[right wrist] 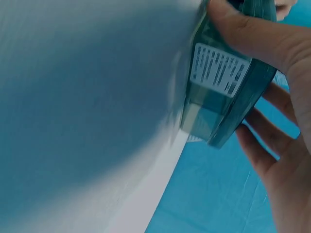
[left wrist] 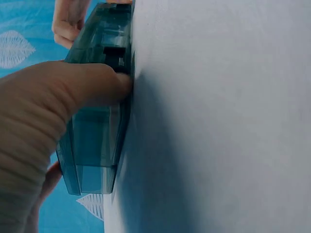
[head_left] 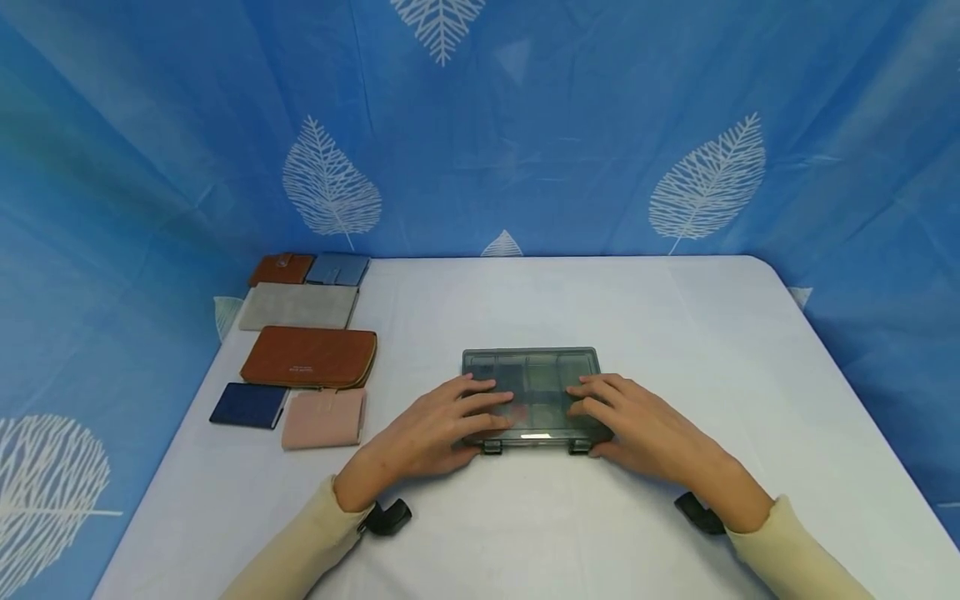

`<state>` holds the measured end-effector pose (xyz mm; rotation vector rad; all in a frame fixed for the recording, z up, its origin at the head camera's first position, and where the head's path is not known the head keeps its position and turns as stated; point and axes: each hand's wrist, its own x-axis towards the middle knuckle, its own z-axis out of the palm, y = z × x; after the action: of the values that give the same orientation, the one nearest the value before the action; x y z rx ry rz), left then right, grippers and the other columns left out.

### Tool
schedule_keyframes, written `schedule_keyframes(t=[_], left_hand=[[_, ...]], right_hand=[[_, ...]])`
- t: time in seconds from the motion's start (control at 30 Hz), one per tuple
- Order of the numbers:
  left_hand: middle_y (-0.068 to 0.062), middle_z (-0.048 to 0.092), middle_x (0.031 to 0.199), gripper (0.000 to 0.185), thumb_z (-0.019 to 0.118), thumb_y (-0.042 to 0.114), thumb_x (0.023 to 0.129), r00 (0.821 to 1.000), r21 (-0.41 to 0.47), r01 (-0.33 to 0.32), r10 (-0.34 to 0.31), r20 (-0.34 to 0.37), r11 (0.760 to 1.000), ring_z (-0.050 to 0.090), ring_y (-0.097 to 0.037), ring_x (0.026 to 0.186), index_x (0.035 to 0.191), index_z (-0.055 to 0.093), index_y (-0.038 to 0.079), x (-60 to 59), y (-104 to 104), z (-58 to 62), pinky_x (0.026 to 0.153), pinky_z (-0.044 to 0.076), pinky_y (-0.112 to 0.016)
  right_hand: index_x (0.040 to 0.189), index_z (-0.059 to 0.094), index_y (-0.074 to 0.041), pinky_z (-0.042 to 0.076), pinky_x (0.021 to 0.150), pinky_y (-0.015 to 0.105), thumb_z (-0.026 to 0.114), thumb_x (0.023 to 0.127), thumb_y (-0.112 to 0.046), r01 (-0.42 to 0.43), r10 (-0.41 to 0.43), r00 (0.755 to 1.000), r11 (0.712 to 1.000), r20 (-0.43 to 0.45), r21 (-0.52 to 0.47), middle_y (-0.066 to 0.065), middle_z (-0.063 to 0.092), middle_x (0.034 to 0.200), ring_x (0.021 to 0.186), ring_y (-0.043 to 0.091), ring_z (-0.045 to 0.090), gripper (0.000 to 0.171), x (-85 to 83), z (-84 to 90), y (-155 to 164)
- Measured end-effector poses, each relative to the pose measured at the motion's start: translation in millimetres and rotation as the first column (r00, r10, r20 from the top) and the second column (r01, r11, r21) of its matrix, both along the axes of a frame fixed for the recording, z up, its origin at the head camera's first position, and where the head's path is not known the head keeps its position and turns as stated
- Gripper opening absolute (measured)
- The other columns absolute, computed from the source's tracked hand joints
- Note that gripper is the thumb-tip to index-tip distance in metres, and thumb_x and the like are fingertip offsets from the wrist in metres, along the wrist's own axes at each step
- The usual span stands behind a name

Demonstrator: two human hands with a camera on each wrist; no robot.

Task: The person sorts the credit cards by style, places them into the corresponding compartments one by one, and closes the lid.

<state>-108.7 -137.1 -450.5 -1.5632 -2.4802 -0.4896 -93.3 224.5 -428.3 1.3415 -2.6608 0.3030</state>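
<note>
Resting both hands on the smoky translucent compartment box [head_left: 531,396] at the middle of the white table [head_left: 675,333]; my left hand [head_left: 438,425] lays near-straight fingers over the lid, thumb [left wrist: 92,85] pressed at the front edge beside a latch; my right hand [head_left: 637,425] mirrors it, thumb [right wrist: 243,34] on the labelled side; neither wraps it. I judge even thumb pressure at both black latches best; the plastic is hard, slick, flat, rectangular.
</note>
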Motion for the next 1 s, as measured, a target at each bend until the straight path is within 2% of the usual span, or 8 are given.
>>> schedule_keyframes(t=[0.13, 0.37, 0.53, 0.6, 0.73, 0.87, 0.93, 1.0], left_hand=[[-0.002, 0.054, 0.163, 0.062, 0.091, 0.031, 0.09, 0.999, 0.005, 0.018, -0.018, 0.028, 1.0, 0.047, -0.029, 0.152, 0.147, 0.067, 0.024, -4.3, -2.1, 0.7, 0.124, 0.04, -0.053], [-0.003, 0.054, 0.163, 0.048, 0.081, 0.033, 0.099, 0.985, 0.082, 0.051, -0.063, 0.162, 0.995, 0.046, -0.03, 0.154, 0.144, 0.07, 0.02, -8.2, -6.2, 1.0, 0.126, 0.036, -0.053], [-0.003, 0.054, 0.162, 0.044, 0.076, 0.033, 0.102, 0.983, 0.09, 0.042, -0.057, 0.177, 0.995, 0.046, -0.031, 0.154, 0.143, 0.07, 0.021, -5.6, -5.4, -0.7, 0.125, 0.037, -0.055], [-0.003, 0.054, 0.162, 0.043, 0.076, 0.034, 0.102, 0.981, 0.087, 0.034, -0.05, 0.188, 0.996, 0.045, -0.031, 0.154, 0.143, 0.07, 0.022, -4.5, -4.6, -1.1, 0.126, 0.036, -0.055], [-0.002, 0.054, 0.163, 0.042, 0.075, 0.034, 0.103, 0.978, 0.094, 0.023, -0.042, 0.207, 0.995, 0.044, -0.03, 0.155, 0.143, 0.07, 0.022, -3.2, -4.8, -1.5, 0.126, 0.035, -0.055], [-0.003, 0.054, 0.162, 0.042, 0.074, 0.035, 0.103, 0.982, 0.105, 0.026, -0.045, 0.183, 0.994, 0.045, -0.031, 0.154, 0.143, 0.07, 0.022, -3.1, -5.6, -2.0, 0.124, 0.037, -0.057], [-0.003, 0.055, 0.162, 0.042, 0.073, 0.036, 0.103, 0.986, 0.109, 0.028, -0.046, 0.162, 0.994, 0.046, -0.032, 0.153, 0.143, 0.071, 0.022, -2.8, -6.1, -2.8, 0.123, 0.038, -0.058], [-0.003, 0.055, 0.161, 0.041, 0.073, 0.036, 0.104, 0.988, 0.114, 0.031, -0.048, 0.147, 0.993, 0.047, -0.033, 0.152, 0.142, 0.072, 0.021, -2.3, -6.5, -3.1, 0.123, 0.039, -0.059]], right_hand=[[0.136, 0.069, -0.019, 0.055, 0.106, 0.05, 0.099, 0.073, -0.037, -0.015, 0.017, 0.998, 0.999, 0.058, -0.028, 0.005, 0.06, 0.155, 0.143, 0.034, 0.053, 0.072, -4.5, -1.8, 7.6], [0.151, 0.064, -0.022, 0.06, 0.1, 0.045, 0.091, 0.084, -0.037, -0.057, 0.061, 0.991, 0.998, 0.119, -0.042, 0.005, 0.054, 0.162, 0.149, 0.033, 0.049, 0.073, -6.8, -1.8, 18.0], [0.157, 0.058, -0.025, 0.061, 0.098, 0.045, 0.082, 0.096, -0.036, -0.09, 0.09, 0.987, 0.996, 0.134, -0.008, 0.008, 0.048, 0.167, 0.153, 0.035, 0.044, 0.067, -3.7, -2.0, 22.7], [0.157, 0.058, -0.024, 0.06, 0.099, 0.047, 0.08, 0.099, -0.036, -0.105, 0.105, 0.988, 0.994, 0.115, -0.006, 0.01, 0.048, 0.167, 0.153, 0.035, 0.044, 0.064, -2.7, -2.7, 23.5], [0.156, 0.06, -0.022, 0.056, 0.106, 0.048, 0.075, 0.103, -0.036, -0.137, 0.137, 0.99, 0.99, 0.016, -0.008, 0.011, 0.053, 0.163, 0.149, 0.036, 0.05, 0.057, -2.7, -4.7, 21.9], [0.153, 0.062, -0.017, 0.048, 0.115, 0.05, 0.067, 0.108, -0.038, -0.146, 0.145, 0.988, 0.989, -0.045, -0.019, 0.012, 0.056, 0.159, 0.146, 0.038, 0.053, 0.05, -3.2, -6.6, 17.0], [0.152, 0.063, -0.014, 0.051, 0.112, 0.049, 0.061, 0.109, -0.038, -0.138, 0.137, 0.989, 0.99, -0.048, -0.029, 0.012, 0.057, 0.157, 0.145, 0.038, 0.053, 0.049, -2.4, -7.0, 13.8], [0.151, 0.063, -0.012, 0.058, 0.1, 0.045, 0.055, 0.11, -0.038, -0.123, 0.121, 0.992, 0.992, -0.044, -0.032, 0.012, 0.058, 0.157, 0.144, 0.037, 0.053, 0.05, -1.0, -7.1, 10.5]])
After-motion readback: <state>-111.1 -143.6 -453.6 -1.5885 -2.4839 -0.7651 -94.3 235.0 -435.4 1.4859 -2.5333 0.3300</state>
